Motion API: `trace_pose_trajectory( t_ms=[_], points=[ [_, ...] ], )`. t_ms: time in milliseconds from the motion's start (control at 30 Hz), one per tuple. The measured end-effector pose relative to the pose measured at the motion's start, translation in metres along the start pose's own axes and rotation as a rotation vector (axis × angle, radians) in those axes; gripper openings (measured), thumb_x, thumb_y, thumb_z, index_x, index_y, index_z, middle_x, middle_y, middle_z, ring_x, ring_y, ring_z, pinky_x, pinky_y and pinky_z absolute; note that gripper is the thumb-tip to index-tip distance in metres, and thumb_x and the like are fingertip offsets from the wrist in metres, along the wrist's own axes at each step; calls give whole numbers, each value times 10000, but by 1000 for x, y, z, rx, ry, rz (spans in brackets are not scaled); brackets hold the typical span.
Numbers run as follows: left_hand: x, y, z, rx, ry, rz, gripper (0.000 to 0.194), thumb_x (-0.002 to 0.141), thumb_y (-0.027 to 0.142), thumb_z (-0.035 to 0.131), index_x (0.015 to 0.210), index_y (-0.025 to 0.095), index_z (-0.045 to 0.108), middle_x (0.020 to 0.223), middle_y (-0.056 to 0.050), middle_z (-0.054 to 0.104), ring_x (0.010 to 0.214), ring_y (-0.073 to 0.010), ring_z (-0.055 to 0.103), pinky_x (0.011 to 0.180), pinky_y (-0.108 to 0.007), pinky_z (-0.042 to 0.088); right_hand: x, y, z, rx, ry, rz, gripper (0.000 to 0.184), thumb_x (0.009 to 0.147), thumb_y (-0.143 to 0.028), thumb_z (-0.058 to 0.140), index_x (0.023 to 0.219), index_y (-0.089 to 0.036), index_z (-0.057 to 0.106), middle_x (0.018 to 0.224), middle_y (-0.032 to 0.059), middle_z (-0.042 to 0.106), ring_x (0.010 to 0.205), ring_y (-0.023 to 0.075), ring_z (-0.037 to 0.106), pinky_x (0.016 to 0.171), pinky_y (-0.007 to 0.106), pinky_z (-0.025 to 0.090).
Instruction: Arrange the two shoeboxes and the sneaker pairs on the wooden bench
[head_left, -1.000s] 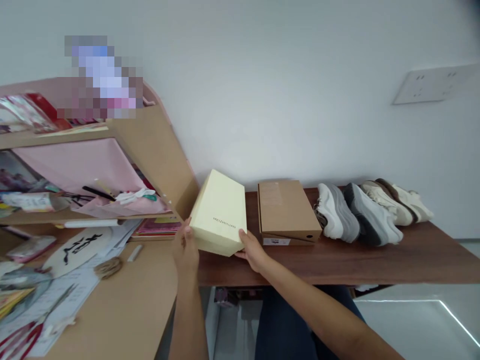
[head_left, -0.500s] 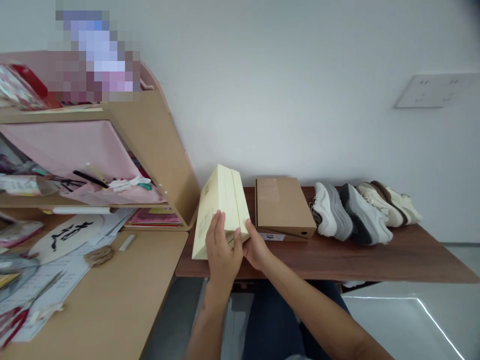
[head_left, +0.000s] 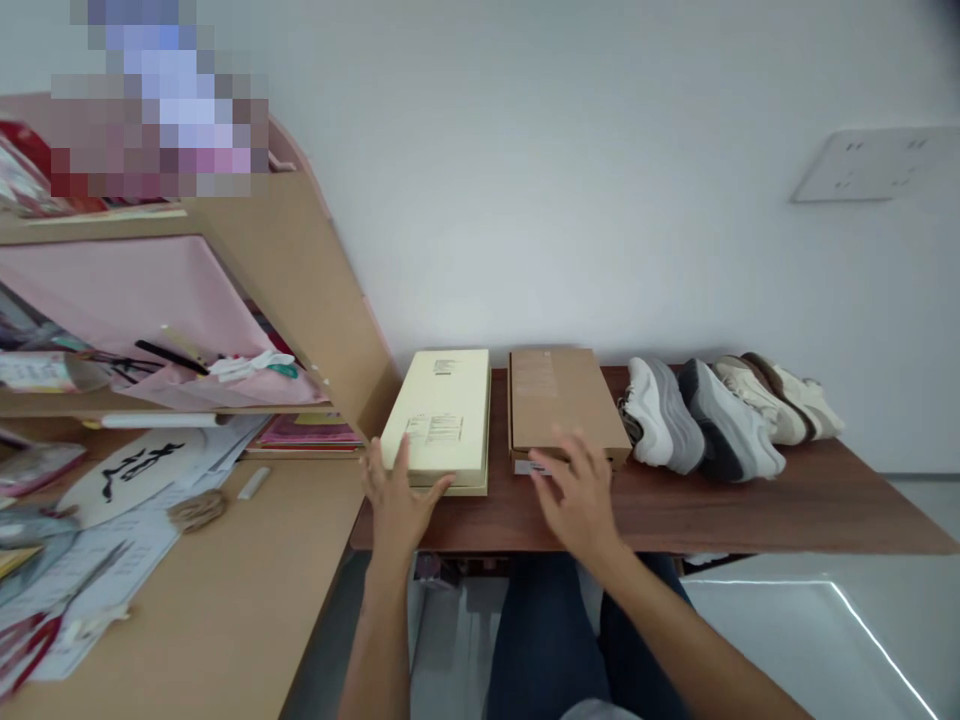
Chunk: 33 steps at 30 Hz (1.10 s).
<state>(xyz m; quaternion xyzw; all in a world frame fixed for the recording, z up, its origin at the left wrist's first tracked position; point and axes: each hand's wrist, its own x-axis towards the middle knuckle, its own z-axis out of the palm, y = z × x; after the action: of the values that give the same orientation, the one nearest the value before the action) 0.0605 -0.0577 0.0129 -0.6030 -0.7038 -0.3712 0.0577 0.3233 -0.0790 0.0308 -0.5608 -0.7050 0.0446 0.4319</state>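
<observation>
A cream shoebox (head_left: 442, 410) with small print on its lid lies flat at the left end of the dark wooden bench (head_left: 712, 515). My left hand (head_left: 397, 495) is at its front left corner, fingers spread and thumb by the front edge; whether it touches the box is hard to tell. Beside it on the right lies a brown cardboard shoebox (head_left: 559, 400), lid on. My right hand (head_left: 577, 495), slightly blurred, is over the front edge of the brown box with its fingers apart and nothing in them.
Right of the boxes sit white-and-grey sneakers (head_left: 660, 420) and beige shoes (head_left: 761, 400). On the left, a desk (head_left: 225, 590) with a shelf unit (head_left: 300, 260) adjoins the bench; red-handled scissors (head_left: 52, 630) and papers lie on it. A wall socket plate (head_left: 870, 165) is at right.
The cream box has gone from tilted up in both hands to lying flat on the bench. My right hand has let go and moved right to the brown box; my left hand has opened.
</observation>
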Motion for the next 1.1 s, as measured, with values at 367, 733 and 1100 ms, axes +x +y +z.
trace_pose_trajectory(
  t_ms=[367,733,1100],
  points=[
    [25,10,20,37,-30,88,733,731,625,690,1323,210,570,1517,-217,337,1412,-371,312,1146,-570,174,41,78,5,-447,-22,-24,545,939,-529,468,1380,-217,540,1405,172,541,1321,379,400,1066,560,238],
    [25,21,20,-28,-43,-25,474,952,479,416,1288,191,586,1473,-184,403,1411,-283,327,1151,-499,201,46,89,-11,-380,-197,-93,662,895,-466,581,1467,-181,409,1478,206,435,1373,403,297,1084,575,193],
    [30,24,15,-41,-89,-90,430,963,412,380,1258,193,603,1418,-147,502,1398,-264,360,1144,-494,247,44,94,-12,-388,-162,-153,619,928,-454,515,1462,-160,405,1452,227,458,1349,417,323,1053,587,205]
  ],
)
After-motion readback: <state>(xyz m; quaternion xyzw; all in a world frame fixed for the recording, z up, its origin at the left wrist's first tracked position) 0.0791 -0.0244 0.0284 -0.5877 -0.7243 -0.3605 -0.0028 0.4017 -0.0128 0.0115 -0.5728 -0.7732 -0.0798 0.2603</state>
